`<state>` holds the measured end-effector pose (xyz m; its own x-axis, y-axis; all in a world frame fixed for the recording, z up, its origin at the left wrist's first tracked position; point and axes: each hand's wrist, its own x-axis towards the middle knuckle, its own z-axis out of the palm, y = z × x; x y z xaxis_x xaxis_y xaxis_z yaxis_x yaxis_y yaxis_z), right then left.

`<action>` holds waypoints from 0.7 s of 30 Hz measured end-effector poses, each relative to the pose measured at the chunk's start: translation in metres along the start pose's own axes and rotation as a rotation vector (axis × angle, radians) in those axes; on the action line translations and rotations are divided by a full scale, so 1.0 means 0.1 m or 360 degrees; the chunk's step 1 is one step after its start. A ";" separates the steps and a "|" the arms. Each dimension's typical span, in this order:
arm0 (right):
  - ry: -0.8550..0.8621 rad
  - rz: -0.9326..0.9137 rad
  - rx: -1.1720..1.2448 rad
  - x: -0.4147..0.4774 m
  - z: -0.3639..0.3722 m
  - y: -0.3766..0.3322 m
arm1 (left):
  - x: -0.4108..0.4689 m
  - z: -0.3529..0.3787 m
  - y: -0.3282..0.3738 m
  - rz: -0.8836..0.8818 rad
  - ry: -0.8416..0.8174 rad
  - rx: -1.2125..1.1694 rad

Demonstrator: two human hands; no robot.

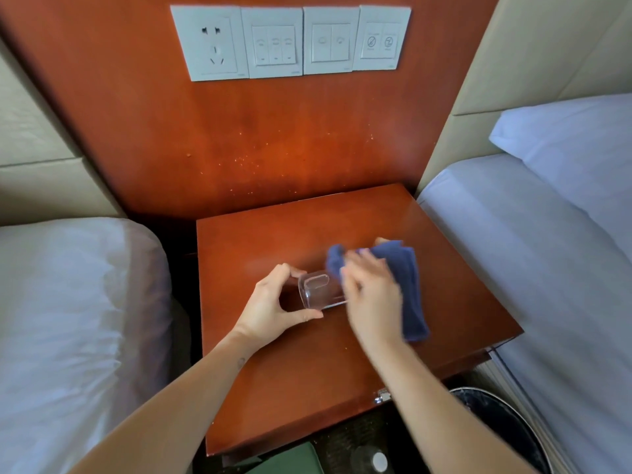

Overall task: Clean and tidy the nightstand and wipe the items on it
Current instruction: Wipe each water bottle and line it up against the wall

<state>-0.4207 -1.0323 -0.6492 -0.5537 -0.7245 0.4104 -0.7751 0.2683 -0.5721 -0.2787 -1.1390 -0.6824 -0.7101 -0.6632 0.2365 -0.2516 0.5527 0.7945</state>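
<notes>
Both hands work over the middle of the desk, a glossy red-brown wooden top between two beds. The left hand is curled around a clear glass, thumb underneath at 6 o'clock and fingers over the top at 12 o'clock. The glass is tipped on its side, its thick base pointing to 9 o'clock toward the left palm and its mouth to 3 o'clock. It looks empty and see-through, with bright glints on its wall. The right hand, blurred, is closed on a dark blue cloth and covers the mouth of the glass. The cloth bunches at 12 o'clock of that hand and hangs down at its 3 o'clock side. Whether the glass touches the desk cannot be told.
</notes>
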 end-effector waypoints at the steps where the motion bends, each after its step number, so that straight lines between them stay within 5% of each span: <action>1: -0.0075 -0.0177 0.0037 -0.09 0.07 -0.17 | 0.00 0.01 0.01 0.0019 0.0000 -0.0015; 4: -0.0119 -0.0475 -0.0034 -0.01 0.06 -0.09 | 0.00 0.01 0.00 0.0033 0.0017 -0.0005; 8: 0.0106 0.0291 0.0079 0.30 -0.30 0.52 | 0.00 0.00 -0.03 0.0012 -0.0027 0.0053; 11: 0.0090 0.0492 0.0076 0.25 -0.28 0.54 | 0.01 0.02 -0.05 0.0033 -0.0045 0.0111; 17: -0.0075 -0.0374 0.0017 -0.01 -0.05 0.02 | -0.01 0.03 -0.03 0.0066 -0.0037 0.0117; 21: 0.0112 -0.0250 0.0013 0.20 -0.20 0.44 | -0.02 0.01 0.00 -0.0098 -0.0033 0.0028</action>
<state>-0.4723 -1.0225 -0.6522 -0.4459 -0.7109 0.5439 -0.8514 0.1495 -0.5027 -0.2784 -1.1372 -0.6837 -0.7062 -0.6859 0.1756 -0.3070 0.5201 0.7971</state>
